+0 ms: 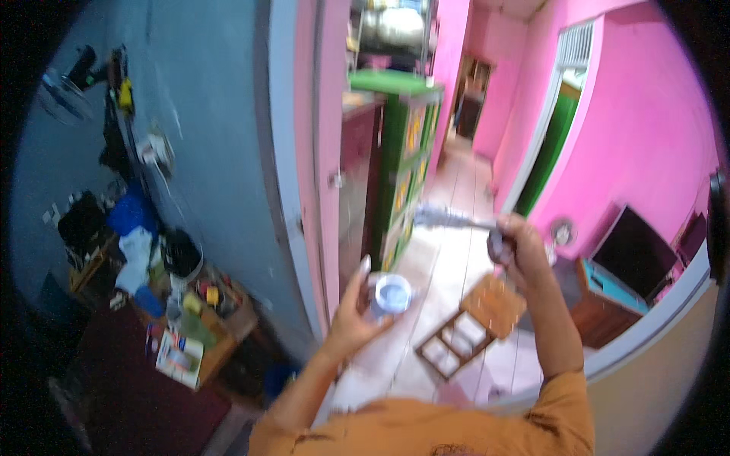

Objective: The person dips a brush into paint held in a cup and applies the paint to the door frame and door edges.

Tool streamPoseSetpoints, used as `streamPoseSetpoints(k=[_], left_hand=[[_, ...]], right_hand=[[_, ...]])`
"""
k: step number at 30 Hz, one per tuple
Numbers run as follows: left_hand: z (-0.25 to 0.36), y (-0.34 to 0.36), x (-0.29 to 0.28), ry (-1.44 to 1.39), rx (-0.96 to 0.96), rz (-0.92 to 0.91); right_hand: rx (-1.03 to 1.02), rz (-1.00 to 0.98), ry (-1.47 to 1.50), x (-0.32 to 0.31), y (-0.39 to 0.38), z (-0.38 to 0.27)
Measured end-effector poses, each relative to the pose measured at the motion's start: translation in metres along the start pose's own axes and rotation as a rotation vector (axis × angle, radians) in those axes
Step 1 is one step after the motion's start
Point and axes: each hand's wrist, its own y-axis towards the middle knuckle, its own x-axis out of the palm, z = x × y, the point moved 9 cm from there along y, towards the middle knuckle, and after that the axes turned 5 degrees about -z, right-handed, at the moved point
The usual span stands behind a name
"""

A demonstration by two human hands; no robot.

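Head view, both hands raised in front of the chest. The left hand has its fingers curled around a small round container with a pale blue, shiny top; the thumb points upward beside it and the fingertips close under its lower edge, so the hand is clamped on the container. The right hand is closed into a fist around the dark handle end of a grey tool, whose blurred, pale shaft extends leftward from the fist, above and to the right of the container without touching it. The tool's tip is smeared by motion and its kind cannot be made out. Whether the container is lidded or open cannot be told. Below the hands lies a tiled floor with a wooden stool tipped on it. Orange sleeves enter from the lower edge. A cluttered wooden table stands at left, partly lost in the dark rim
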Motion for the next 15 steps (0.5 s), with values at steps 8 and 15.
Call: streamPoseSetpoints(k=[8, 15], left_hand=[[0.012, -0.043, -0.005, 0.065, -0.046, 0.031], [0.001, -0.058, -0.015, -0.101, -0.018, 0.056]], right_hand=[[-0.453, 0.093, -0.287, 0.048, 0.058, -0.179], [-1.007, -0.042, -0.365, 0.141, 0.11, -0.364]])
